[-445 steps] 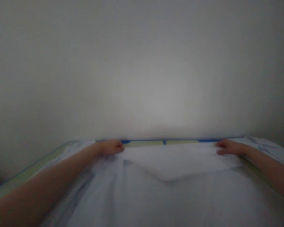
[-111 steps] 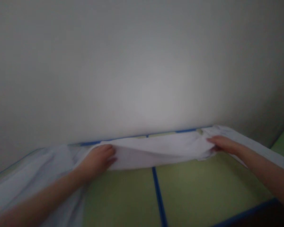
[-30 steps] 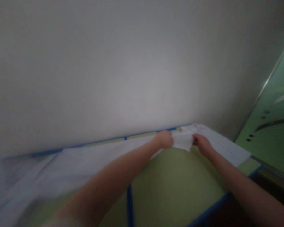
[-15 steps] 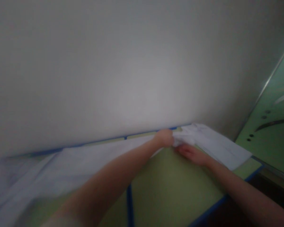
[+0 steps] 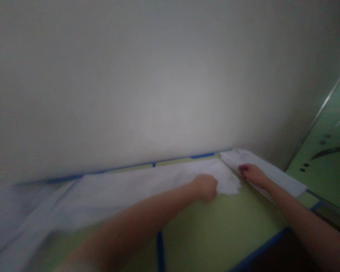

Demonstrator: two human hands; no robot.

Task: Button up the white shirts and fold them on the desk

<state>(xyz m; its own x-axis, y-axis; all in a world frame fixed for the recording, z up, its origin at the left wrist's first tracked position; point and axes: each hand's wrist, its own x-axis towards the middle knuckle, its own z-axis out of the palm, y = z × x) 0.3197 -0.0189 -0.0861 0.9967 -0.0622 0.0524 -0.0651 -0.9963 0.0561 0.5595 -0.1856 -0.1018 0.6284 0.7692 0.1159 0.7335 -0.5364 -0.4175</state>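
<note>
A long white sheet (image 5: pixel 147 183) stretches along the wall over a green mat (image 5: pixel 201 230) with blue edging. My left hand (image 5: pixel 206 186) is closed on the front edge of this sheet near its right end. Beyond that end lies a flat white cloth piece (image 5: pixel 283 181), which may be folded. The fingers of my right hand (image 5: pixel 253 175) are pinched together at its left edge, which looks slightly raised. Blur and dim light hide the exact grip of both hands.
A plain pale wall (image 5: pixel 164 83) rises behind the mat. At the right stands a green panel (image 5: pixel 328 162) with dark dots and curved marks. Blue border strips (image 5: pixel 160 251) divide the mat, and a dark area (image 5: pixel 283 253) lies beyond its front right edge.
My hands have moved apart: the left came down towards me, the right went to the flat cloth piece. The sheet's bunched end now lies spread out, with a gap beside that piece.
</note>
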